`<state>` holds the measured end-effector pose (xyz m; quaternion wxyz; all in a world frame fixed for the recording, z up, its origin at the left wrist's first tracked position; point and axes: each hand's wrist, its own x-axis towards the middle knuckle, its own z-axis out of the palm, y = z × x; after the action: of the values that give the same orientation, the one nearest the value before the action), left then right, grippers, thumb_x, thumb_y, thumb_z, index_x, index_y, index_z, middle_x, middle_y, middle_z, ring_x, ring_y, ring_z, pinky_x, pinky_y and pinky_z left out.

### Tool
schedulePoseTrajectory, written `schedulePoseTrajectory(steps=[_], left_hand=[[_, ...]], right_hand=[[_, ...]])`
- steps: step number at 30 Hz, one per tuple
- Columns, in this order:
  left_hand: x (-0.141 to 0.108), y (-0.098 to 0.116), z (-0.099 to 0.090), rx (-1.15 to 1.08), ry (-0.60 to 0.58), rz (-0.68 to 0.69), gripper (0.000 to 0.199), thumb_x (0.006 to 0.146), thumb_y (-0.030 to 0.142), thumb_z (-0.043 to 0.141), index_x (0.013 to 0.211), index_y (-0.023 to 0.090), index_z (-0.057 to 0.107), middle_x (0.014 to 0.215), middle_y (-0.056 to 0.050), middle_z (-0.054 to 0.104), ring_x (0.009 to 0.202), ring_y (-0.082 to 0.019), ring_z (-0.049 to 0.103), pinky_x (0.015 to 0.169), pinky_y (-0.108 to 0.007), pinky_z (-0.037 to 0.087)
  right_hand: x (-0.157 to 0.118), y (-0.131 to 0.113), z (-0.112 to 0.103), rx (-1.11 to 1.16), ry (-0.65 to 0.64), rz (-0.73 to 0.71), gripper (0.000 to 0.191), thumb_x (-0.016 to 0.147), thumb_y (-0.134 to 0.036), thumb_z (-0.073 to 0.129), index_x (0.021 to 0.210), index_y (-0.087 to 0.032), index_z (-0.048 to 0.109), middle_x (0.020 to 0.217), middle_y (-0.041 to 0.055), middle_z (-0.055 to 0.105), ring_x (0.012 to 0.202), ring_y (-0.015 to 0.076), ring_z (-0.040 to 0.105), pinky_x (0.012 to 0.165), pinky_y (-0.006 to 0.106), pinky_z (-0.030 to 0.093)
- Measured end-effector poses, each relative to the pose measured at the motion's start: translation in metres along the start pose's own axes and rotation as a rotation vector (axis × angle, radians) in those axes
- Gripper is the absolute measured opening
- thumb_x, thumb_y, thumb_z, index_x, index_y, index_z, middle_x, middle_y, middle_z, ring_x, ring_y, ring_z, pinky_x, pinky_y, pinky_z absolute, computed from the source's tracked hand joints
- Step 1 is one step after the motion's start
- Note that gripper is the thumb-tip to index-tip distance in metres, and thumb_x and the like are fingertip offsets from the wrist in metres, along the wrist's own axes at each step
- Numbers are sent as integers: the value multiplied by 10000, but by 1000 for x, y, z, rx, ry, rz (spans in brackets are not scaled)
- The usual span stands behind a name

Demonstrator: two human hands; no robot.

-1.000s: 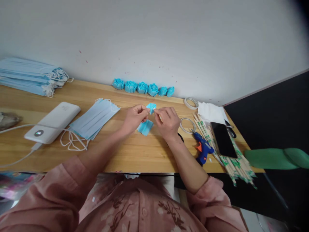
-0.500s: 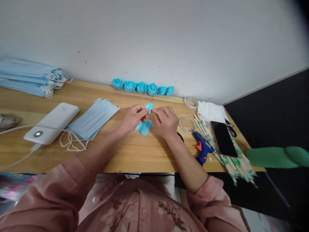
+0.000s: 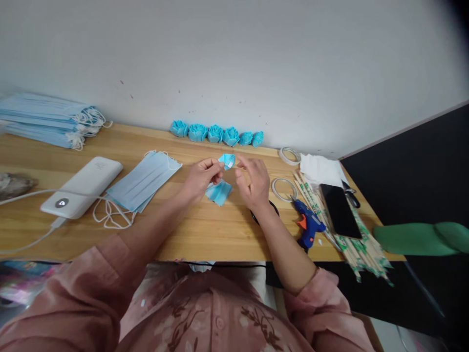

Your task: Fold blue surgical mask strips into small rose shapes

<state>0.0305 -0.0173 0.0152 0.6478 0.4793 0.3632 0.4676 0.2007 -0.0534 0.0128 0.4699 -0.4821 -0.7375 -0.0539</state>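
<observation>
A small blue piece (image 3: 227, 160) with a white patch on it is pinched between the thumb and fingers of my left hand (image 3: 205, 177). Just right of it, my right hand (image 3: 253, 181) is raised, thumb and index finger apart, not touching the piece. Below my left fingers, blue cut pieces (image 3: 220, 192) lie on the wooden table (image 3: 216, 239). Behind my hands, several blue folded flowers (image 3: 215, 133) stand in a row along the wall.
Left are a power bank (image 3: 82, 186) with a cable, face masks (image 3: 144, 178) and a larger mask stack (image 3: 44, 120). Right are tape rolls (image 3: 284, 189), a blue glue gun (image 3: 309, 222), wrapped sticks (image 3: 361, 254), a phone (image 3: 339, 210), white tissue (image 3: 320, 169) and a green object (image 3: 410, 238).
My right thumb and fingers have come off the small blue piece and spread apart. My left hand still holds it, and its white patch now shows. The view has shifted slightly.
</observation>
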Motion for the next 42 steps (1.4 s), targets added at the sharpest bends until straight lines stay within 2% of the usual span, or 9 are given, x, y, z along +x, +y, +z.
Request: schedulePoseTrajectory(steps=[2,5,9,15,25,31,34,37,42], left_hand=[[0,0,1,-15,-6,0,259,780,371,706,669,185,563,624,30,553,540,-73,465,561,-244,375],[0,1,1,-8,-22,-2,289,766,408,721,667,186,564,626,29,550,545,-75,464,564,-246,375],[0,-1,1,0,-43,-2,303,771,416,729,665,190,557,621,33,541,547,-76,458,563,-247,366],[0,-4,1,15,-58,1,312,788,411,725,647,192,553,605,32,533,542,-81,454,559,-249,364],[-3,0,2,87,-100,-1,295,750,414,739,624,181,609,616,14,572,546,-87,465,552,-251,368],[-5,4,5,192,-94,20,271,764,381,694,597,186,606,598,13,576,540,-91,455,555,-250,385],[-4,3,5,258,-67,52,256,770,362,672,597,189,595,591,18,566,540,-90,443,552,-244,375],[-3,0,4,278,-38,77,248,777,369,662,620,194,582,594,21,559,542,-94,443,548,-241,370],[-2,0,4,229,5,76,259,784,392,662,643,201,557,592,23,547,535,-99,457,546,-245,373]], right_hand=[[-1,3,1,175,48,215,370,1011,-370,472,1304,-227,647,1030,79,729,953,207,659,891,399,527],[-3,9,3,480,-27,520,388,991,-473,519,1271,-248,667,1065,69,755,969,194,691,873,372,552],[-3,9,5,789,-118,688,420,905,-538,649,1224,-270,702,1140,56,767,1080,205,702,943,384,558],[-2,6,9,857,-125,660,496,756,-522,811,1175,-274,716,1182,49,763,1108,212,693,998,406,551],[-3,11,12,807,-104,638,503,741,-500,808,1173,-262,706,1051,38,777,963,194,702,916,383,562],[-3,13,12,710,-74,630,494,768,-441,785,1215,-253,688,837,-17,705,742,132,616,709,288,518],[-3,10,12,653,-76,609,474,797,-405,751,1235,-243,672,817,-28,671,697,116,577,667,272,497],[-3,8,10,630,-100,596,489,809,-420,741,1258,-245,657,839,-19,676,723,127,598,685,282,512],[-3,9,5,665,-57,567,474,891,-530,659,1274,-250,640,944,28,718,888,173,670,827,335,543]])
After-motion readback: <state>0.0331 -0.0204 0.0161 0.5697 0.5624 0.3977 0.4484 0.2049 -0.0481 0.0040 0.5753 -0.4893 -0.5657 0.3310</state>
